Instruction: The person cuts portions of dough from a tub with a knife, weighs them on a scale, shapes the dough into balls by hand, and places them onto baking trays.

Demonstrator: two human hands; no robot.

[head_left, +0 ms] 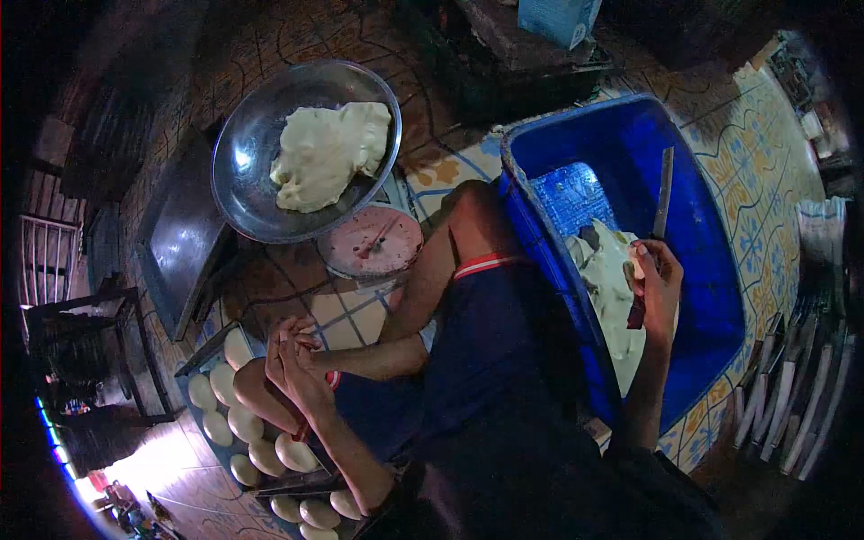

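Observation:
My right hand [661, 281] is closed round a knife, its blade [665, 184] pointing away from me above a blue tub [711, 333]. A small pale lump of dough [637, 261] shows at the fingers of that hand. Under it, a big soft mass of dough [615, 346] lies along the tub's left side. My left hand [295, 360] is over my bent knee with its fingers loosely stretched, and I see nothing in it. Below that hand, a dark tray [214, 439] carries several smooth dough balls [245, 423].
Ahead to the left, a metal bowl [241, 162] holding a large dough piece [331, 153] rests on a scale with a round dial [371, 241]. A dark flat pan [184, 238] leans beside it. Long slats [792, 396] stand at the right. A light-blue box [558, 20] is at the top.

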